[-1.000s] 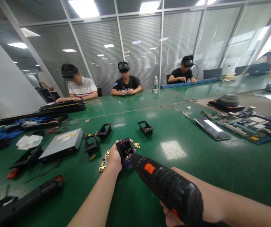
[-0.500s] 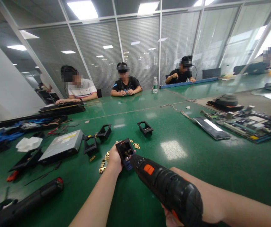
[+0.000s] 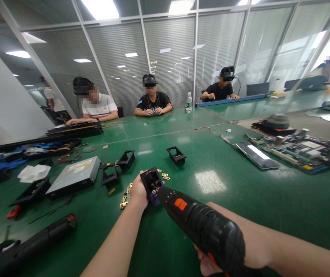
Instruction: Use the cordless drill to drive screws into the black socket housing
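My left hand (image 3: 139,192) is closed around a small black plastic housing (image 3: 151,178), tilted so its open side faces me. Metal parts show inside the housing. My right hand (image 3: 207,261) grips a black cordless drill (image 3: 199,223) with an orange switch, its handle mostly hidden below the body. The drill's nose points into the lower part of the housing; the bit's exact contact is hard to make out. Small brass plates (image 3: 124,200) lie on the table beside and behind my left hand.
Similar black frames (image 3: 176,155) stand beyond my hands. To the left are a metal disc drive (image 3: 74,177) and another black tool (image 3: 46,237). Circuit boards (image 3: 309,148) and a flat dark panel (image 3: 256,155) lie right. Several people sit around the green table (image 3: 234,192).
Both hands, the housing and the drill stay nearly in place, the drill's nose still at the housing. The view has shifted slightly.
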`<state>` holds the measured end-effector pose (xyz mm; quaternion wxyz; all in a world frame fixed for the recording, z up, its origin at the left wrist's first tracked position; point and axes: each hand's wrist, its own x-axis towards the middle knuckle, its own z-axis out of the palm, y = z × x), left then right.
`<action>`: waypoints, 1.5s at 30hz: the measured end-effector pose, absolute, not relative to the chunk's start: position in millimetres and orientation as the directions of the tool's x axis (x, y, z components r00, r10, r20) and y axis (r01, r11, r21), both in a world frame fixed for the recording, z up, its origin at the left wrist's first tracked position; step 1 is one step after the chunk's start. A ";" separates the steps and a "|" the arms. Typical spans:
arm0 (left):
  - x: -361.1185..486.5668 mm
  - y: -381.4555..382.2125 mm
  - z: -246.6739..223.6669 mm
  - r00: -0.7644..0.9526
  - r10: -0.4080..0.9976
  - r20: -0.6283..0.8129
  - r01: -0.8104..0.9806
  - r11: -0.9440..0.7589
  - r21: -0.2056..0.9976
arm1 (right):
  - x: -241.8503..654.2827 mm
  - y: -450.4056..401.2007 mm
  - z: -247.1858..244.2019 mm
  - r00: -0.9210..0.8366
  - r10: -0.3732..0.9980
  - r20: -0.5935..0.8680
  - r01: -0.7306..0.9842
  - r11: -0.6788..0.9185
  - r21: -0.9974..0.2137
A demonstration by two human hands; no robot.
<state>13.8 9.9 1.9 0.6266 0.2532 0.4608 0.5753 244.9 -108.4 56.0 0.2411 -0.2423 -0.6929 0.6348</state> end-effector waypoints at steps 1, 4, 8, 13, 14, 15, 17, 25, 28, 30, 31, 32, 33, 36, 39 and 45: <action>13.4 10.0 1.3 -0.088 0.956 -0.280 -0.485 0.204 0.850 | 244.3 -108.4 56.1 -0.766 0.643 0.031 0.029 0.083 -0.996; 12.5 10.0 0.1 -0.087 0.955 -0.283 -0.481 0.208 0.852 | 243.5 -108.8 55.8 -0.770 0.637 0.039 0.024 0.090 -0.996; 12.8 9.1 1.1 -0.083 0.955 -0.286 -0.482 0.213 0.850 | 244.9 -109.3 56.1 -0.772 0.636 -0.008 0.065 0.066 -0.996; 14.5 7.9 4.1 -0.084 0.949 -0.303 -0.478 0.228 0.848 | 246.0 -109.0 56.1 -0.756 0.655 0.006 0.057 0.074 -0.996; 14.7 7.7 4.4 -0.085 0.950 -0.300 -0.481 0.224 0.848 | 246.1 -108.7 55.9 -0.764 0.646 -0.002 0.066 0.075 -0.995; 14.9 7.6 4.5 -0.085 0.951 -0.296 -0.482 0.221 0.848 | 246.3 -108.5 55.8 -0.768 0.640 -0.010 0.078 0.077 -0.994; 14.9 7.5 4.4 -0.077 0.955 -0.287 -0.484 0.216 0.848 | 246.8 -108.1 55.2 -0.768 0.641 -0.012 0.091 0.092 -0.992; 14.1 9.0 2.5 -0.070 0.952 -0.298 -0.477 0.231 0.848 | 245.3 -106.2 47.6 -0.760 0.649 -0.017 0.069 0.055 -0.996; 15.0 9.0 3.8 -0.076 0.947 -0.312 -0.485 0.238 0.842 | 244.7 -105.3 46.1 -0.761 0.648 -0.008 0.066 0.065 -0.996; 15.8 8.7 5.2 -0.081 0.945 -0.317 -0.486 0.240 0.840 | 244.7 -104.8 45.8 -0.762 0.647 -0.009 0.079 0.080 -0.994; 16.1 8.4 6.0 -0.083 0.944 -0.319 -0.487 0.240 0.839 | 244.8 -104.8 45.7 -0.762 0.647 -0.008 0.081 0.082 -0.993; 16.4 8.2 6.7 -0.082 0.943 -0.321 -0.489 0.243 0.838 | 245.0 -104.8 45.8 -0.761 0.649 -0.013 0.079 0.074 -0.994; 16.6 8.0 7.1 -0.079 0.943 -0.323 -0.490 0.245 0.837 | 245.3 -105.0 45.9 -0.761 0.648 -0.021 0.077 0.059 -0.995; 16.4 8.0 6.9 -0.075 0.946 -0.314 -0.487 0.240 0.840 | 246.3 -105.7 47.1 -0.751 0.659 -0.040 0.068 0.017 -0.998; 15.4 8.9 4.8 -0.081 0.947 -0.311 -0.488 0.235 0.841 | 246.5 -106.1 49.0 -0.758 0.651 -0.039 0.066 0.016 -0.998; 14.5 9.8 2.6 -0.083 0.944 -0.321 -0.505 0.237 0.830 | 246.0 -106.6 48.4 -0.754 0.656 -0.036 0.086 0.043 -0.995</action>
